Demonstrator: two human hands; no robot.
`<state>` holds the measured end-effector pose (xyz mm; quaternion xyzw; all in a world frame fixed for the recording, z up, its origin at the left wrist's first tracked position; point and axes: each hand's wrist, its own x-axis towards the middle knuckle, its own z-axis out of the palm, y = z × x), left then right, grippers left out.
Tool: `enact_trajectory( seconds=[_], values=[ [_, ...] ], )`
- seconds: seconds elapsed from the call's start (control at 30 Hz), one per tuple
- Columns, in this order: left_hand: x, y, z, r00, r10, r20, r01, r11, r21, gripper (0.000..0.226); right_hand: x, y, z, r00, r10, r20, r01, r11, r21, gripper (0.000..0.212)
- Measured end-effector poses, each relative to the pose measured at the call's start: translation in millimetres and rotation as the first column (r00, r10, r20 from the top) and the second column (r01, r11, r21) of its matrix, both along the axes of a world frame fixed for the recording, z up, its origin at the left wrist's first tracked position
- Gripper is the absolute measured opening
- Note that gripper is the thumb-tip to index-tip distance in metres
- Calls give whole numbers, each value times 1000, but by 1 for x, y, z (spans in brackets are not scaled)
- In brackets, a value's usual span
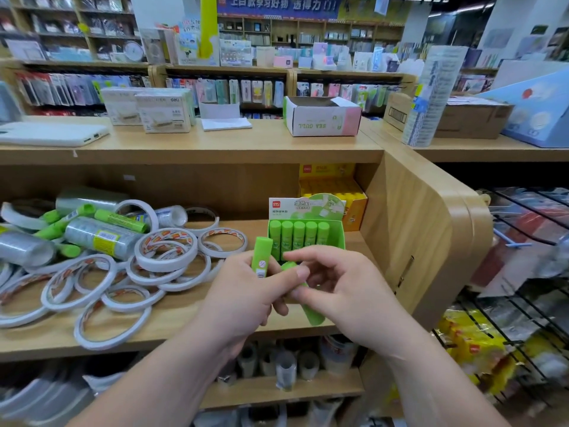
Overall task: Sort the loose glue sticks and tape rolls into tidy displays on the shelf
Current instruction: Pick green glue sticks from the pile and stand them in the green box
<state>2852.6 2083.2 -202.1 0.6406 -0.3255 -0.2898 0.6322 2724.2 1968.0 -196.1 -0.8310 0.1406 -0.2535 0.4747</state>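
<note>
Okay, 2 hands over the wooden shelf (pixel 184 318), light grain laminate with a rounded end panel at right. Left hand (pixel 243 291) has its fingers curled round 1 upright glue stick (pixel 261 257): smooth bright green plastic cylinder, small round label. Right hand (pixel 335 288) pinches a second glue stick (pixel 314 315) between thumb and fingers, tilted, base low and toward the camera, and the 2 hands touch.

Just behind the hands sits a green display box (pixel 340 238), glossy card with a white and green header. 5 green sticks stand upright in its back row; the hands hide the front rows. A yellow box (pixel 332 186) stands behind it against the back wall.

Left on the same shelf is a loose pile of tape rolls (pixel 166 251): thin white rings with orange print inside, more than 10, overlapping so no exact count. Mixed in are clear tape packs (pixel 101 238), shiny wrapped cylinders, at least 3, and at least 4 loose green sticks (pixel 120 220).

On the top board above: 1 open carton (pixel 323 118), white, green and pink card, 2 white boxes (pixel 163 112), 1 tall clear tape stack (pixel 431 97), 1 brown cardboard box (pixel 471 121).
</note>
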Motion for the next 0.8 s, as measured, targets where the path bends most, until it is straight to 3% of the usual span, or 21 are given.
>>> enact_trajectory(
  seconds=[0.13, 0.23, 0.4, 0.47, 0.57, 0.8],
  values=[
    [6, 1, -3, 988, 146, -44, -148, 987, -64, 29, 4, -11, 2, 997, -50, 52, 43, 991, 130, 41],
    [20, 0, -14, 952, 297, 79, -296, 955, -27, 18, 0, -30, 6, 985, -165, 46, 153, 969, 192, 42],
    [33, -10, -34, 933, 284, 223, -294, 956, 12, 9, -1, -61, 11, 956, -265, 127, 239, 952, 189, 36],
    [34, -13, -39, 941, 191, 281, -213, 976, 52, 9, 3, -71, 11, 943, -298, 146, 280, 951, 134, 36],
    [36, -16, -43, 875, 117, 470, -222, 959, 175, 9, 10, -83, 12, 932, -344, 110, 349, 937, -28, 34],
    [39, -14, -50, 878, 176, 445, -259, 957, 133, 8, 22, -89, 1, 920, -380, 93, 389, 865, -316, 26]
  ],
)
